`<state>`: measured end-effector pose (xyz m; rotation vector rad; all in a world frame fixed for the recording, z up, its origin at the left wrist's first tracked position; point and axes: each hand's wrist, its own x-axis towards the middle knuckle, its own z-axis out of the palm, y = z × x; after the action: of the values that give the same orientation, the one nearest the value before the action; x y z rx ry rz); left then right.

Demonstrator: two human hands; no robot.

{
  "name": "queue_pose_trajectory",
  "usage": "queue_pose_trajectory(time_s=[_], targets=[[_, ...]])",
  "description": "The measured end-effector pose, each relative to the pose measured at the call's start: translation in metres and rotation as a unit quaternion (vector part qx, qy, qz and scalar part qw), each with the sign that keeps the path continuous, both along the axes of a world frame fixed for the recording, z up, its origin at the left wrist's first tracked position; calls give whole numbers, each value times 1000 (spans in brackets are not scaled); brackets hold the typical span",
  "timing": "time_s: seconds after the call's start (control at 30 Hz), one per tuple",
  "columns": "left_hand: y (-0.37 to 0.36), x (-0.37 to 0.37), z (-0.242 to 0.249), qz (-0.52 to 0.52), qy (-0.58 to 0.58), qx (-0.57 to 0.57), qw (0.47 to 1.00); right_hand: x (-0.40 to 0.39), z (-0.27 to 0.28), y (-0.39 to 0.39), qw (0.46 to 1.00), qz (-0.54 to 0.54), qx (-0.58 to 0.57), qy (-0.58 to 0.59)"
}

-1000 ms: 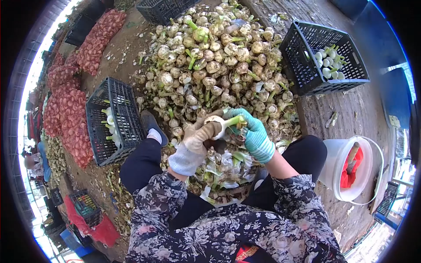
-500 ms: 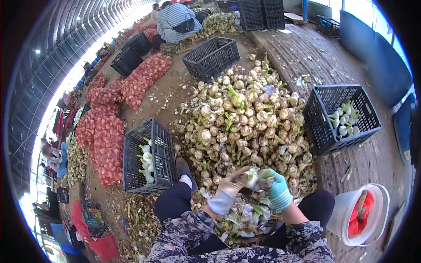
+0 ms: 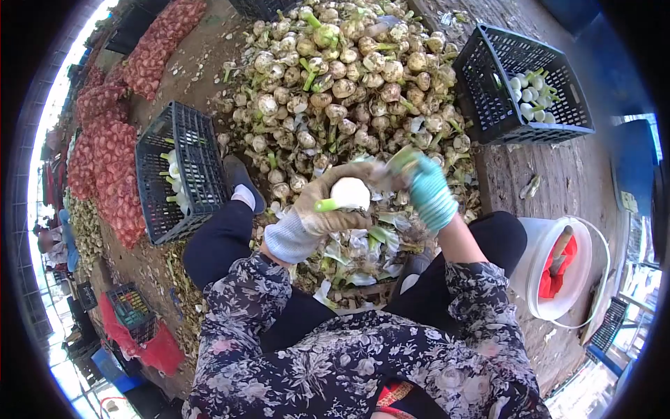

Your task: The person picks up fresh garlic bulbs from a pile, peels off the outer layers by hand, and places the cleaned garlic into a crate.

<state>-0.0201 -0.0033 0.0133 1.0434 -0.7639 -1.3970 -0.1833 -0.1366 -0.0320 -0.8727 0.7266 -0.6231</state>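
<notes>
My left hand (image 3: 317, 209), in a tan work glove with a pale cuff, is closed around a peeled white garlic bulb (image 3: 351, 193) whose short green stem points left. Close by on the right, my right hand (image 3: 430, 192) wears a teal ribbed glove. Its fingers are bent together near a smeared brownish-green bit, which I cannot make out. Beyond both hands lies a large heap of unpeeled garlic (image 3: 349, 91), with roots and dry skins on. Loose peelings (image 3: 356, 255) cover the ground between my legs.
A black crate (image 3: 178, 174) with peeled bulbs stands left, another crate (image 3: 520, 87) right on wooden boards (image 3: 516, 174). A white bucket (image 3: 537, 269) holding red cloth and a wooden handle sits by my right knee. Red net sacks (image 3: 115, 174) lie far left.
My view has tipped downward. The hands have drawn apart, and the clean white bulb now shows plainly in my left hand. My right hand has turned and moved away from it.
</notes>
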Motion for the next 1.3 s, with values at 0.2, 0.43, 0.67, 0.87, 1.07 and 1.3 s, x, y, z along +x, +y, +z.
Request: queue_pose_trajectory(time_s=[0.2,0.43,0.67,0.87,1.07,1.3], targets=[[6,26,-1,23,-5,7,1000,-5,15,34,813,344,-359,303],[12,25,19,-42,-160,77,983,22,40,25,971,200,-122,39],[16,29,13,-70,-117,83,987,29,31,8,977,189,-58,81],[17,27,1,-106,-122,37,986,29,27,25,962,268,-44,29],[17,31,-4,-64,-167,85,980,20,45,41,974,186,-102,78],[10,4,4,60,-33,95,993,29,36,50,878,47,-436,189]])
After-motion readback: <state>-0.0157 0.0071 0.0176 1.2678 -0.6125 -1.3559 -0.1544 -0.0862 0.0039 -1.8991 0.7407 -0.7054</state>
